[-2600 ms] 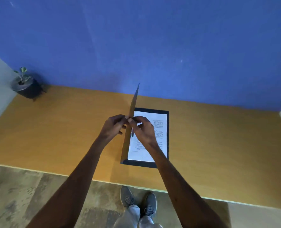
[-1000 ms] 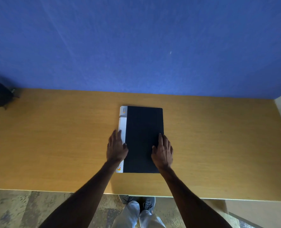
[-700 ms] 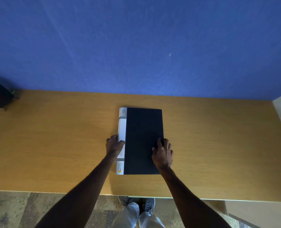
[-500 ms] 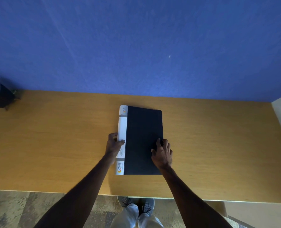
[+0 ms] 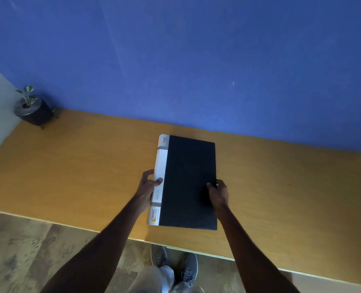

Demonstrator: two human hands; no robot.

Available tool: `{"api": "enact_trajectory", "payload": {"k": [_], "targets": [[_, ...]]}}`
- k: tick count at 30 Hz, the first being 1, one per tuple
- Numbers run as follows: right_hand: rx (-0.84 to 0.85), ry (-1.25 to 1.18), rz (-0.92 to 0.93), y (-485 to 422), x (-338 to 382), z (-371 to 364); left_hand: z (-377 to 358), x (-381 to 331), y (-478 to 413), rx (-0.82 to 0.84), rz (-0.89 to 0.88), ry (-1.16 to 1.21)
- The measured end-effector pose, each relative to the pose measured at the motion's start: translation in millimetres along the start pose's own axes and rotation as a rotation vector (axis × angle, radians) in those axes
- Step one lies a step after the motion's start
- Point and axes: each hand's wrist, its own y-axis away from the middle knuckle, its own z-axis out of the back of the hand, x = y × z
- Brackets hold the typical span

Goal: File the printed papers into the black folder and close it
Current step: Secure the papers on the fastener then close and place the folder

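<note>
The black folder [image 5: 188, 182] is closed, its white spine strip with printed labels along the left side. It sits at the middle of the wooden desk [image 5: 80, 170], and its near end looks raised off the surface. My left hand [image 5: 147, 186] grips the spine edge, thumb on top. My right hand [image 5: 218, 192] grips the right edge, thumb on the cover. The printed papers are hidden inside the folder.
A small potted plant [image 5: 32, 108] stands at the desk's far left corner against the blue wall. The desk's front edge runs just below the folder. A pale wall or panel borders each end of the desk.
The folder's cover stood open over the papers; it then came down shut. Both hands went from pressing flat on the cover to gripping the folder's left and right edges.
</note>
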Motion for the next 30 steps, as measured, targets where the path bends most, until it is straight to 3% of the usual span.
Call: {"api": "enact_trajectory", "payload": {"k": [11, 22, 30], "targets": [[-0.052, -0.159, 0.061, 30, 56, -47, 49, -23, 12, -0.142, -0.101, 0.059], [-0.12, -0.119, 0.007, 47, 110, -145, 144, -76, -24, -0.21, -0.189, -0.057], [-0.047, -0.074, -0.034, 46, 135, -221, 222, -103, -74, -0.27, -0.208, -0.164]]}}
